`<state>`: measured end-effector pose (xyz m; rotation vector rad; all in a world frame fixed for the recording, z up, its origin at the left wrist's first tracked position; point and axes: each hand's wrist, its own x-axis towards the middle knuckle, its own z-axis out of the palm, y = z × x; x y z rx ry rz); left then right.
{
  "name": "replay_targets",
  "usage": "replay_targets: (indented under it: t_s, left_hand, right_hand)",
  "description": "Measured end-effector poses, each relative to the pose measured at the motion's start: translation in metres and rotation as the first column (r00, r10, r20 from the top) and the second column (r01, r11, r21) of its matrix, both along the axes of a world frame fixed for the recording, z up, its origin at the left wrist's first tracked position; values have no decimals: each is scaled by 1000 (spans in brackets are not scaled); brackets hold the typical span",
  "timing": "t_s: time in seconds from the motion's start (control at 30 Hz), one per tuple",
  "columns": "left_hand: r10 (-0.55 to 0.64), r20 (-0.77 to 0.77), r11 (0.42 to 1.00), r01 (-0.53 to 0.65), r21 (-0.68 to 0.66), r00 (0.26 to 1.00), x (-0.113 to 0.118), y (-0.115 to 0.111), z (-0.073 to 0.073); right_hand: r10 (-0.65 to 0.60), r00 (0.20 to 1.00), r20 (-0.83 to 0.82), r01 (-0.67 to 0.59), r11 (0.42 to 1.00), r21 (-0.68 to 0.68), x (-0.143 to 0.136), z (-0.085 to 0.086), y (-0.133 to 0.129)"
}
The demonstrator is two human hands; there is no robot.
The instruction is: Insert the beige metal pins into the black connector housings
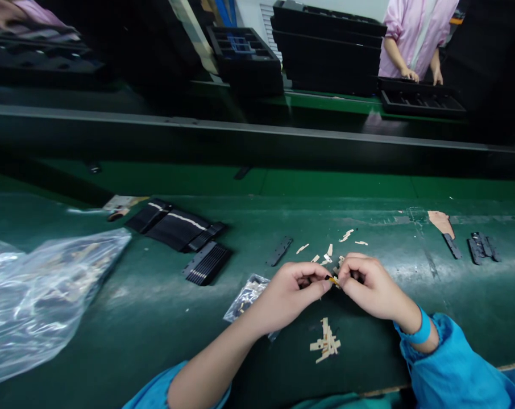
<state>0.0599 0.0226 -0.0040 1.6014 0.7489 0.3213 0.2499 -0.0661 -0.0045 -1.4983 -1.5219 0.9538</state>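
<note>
My left hand point(298, 289) and my right hand point(368, 284) meet over the green table, fingertips pinched close together. Between them shows a small yellow and dark piece point(333, 280), gripped in the left fingertips; the right thumb and forefinger pinch at its other side. What the right fingers hold is too small to make out. Just beyond the hands lie scattered small cream-coloured strips point(329, 250). Nearer to me is a pile of similar strips point(325, 342). A small clear bag of parts point(249, 292) lies partly under my left forearm.
Left are a large clear plastic bag point(48, 301), black flat pieces point(172, 224) and a ribbed black stack point(207, 262). One dark plate point(279, 250) lies ahead; several more point(482, 247) lie right. Behind a raised rail point(240, 129), a person in pink point(415, 40) handles a black tray point(423, 99).
</note>
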Motion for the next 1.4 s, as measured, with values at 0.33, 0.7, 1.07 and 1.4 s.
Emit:
replay_targets:
  t_s: [0.33, 0.7, 1.07, 1.4]
  left_hand:
    - [73, -39, 946, -57, 320, 997, -3, -3, -5]
    - [-49, -22, 685, 50, 727, 999, -6, -11, -6]
    - [-99, -76, 584, 120, 803, 992, -6, -10, -10]
    - [7, 76, 872, -43, 488, 997, -7, -7, 0]
  right_hand:
    - [-131, 974, 184, 92, 975, 204, -2, -6, -1]
    - [-109, 954, 278, 54, 979, 198, -10, -10, -3]
    - [-79, 949, 304, 14, 977, 212, -8, -11, -4]
    - [-231, 912, 339, 190, 970, 152, 3, -11, 3]
